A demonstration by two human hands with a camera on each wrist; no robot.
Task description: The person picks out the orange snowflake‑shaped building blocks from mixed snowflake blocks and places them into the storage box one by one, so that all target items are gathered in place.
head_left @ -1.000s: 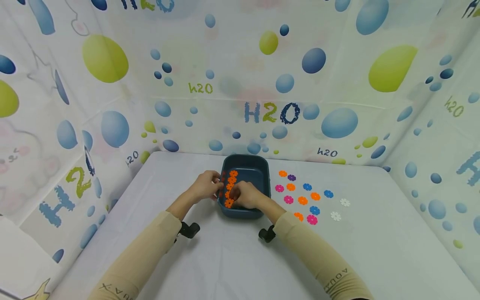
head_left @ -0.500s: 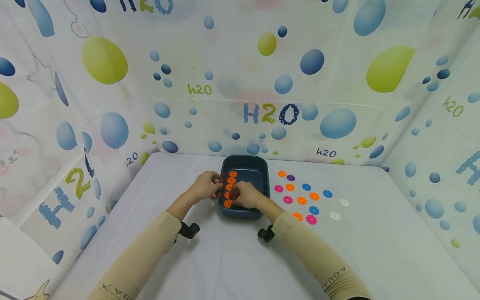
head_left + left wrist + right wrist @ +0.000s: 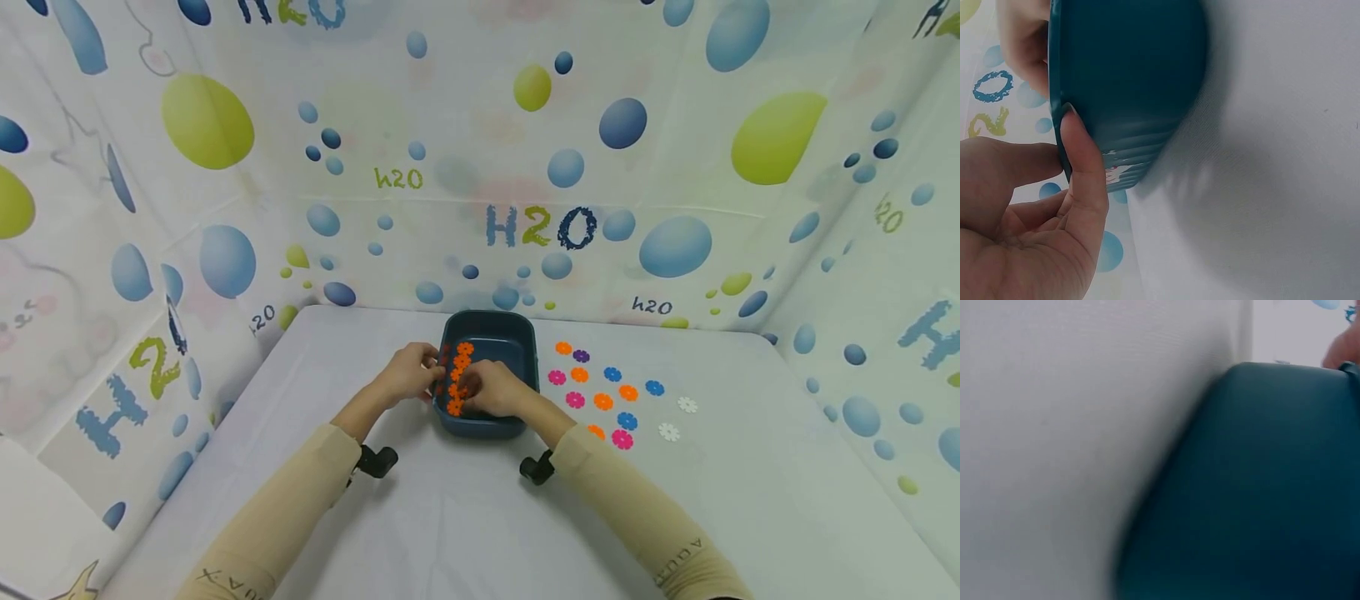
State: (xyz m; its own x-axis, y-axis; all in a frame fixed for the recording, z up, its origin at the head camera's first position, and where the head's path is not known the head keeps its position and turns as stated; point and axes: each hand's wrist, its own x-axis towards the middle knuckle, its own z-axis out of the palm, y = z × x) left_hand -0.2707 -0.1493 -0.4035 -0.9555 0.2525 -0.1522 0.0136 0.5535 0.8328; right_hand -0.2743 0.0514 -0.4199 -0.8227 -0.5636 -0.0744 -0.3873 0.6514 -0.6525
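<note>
left hand: pinches teal tub's left rim | right hand: inside tub, fingertips partly hidden | sleeved forearms: angled inward, tub's near side

Curtained-in space, H2O-printed sheets on three sides, white-clothed table, kind of building unclear

Dk teal rect. tub, upright, open-top, orange flower pcs inside, in row nr L wall

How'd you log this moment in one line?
left hand: pinches tub; right hand: in tub at orange flowers, grip unclear; table: loose flowers right of tub
</note>
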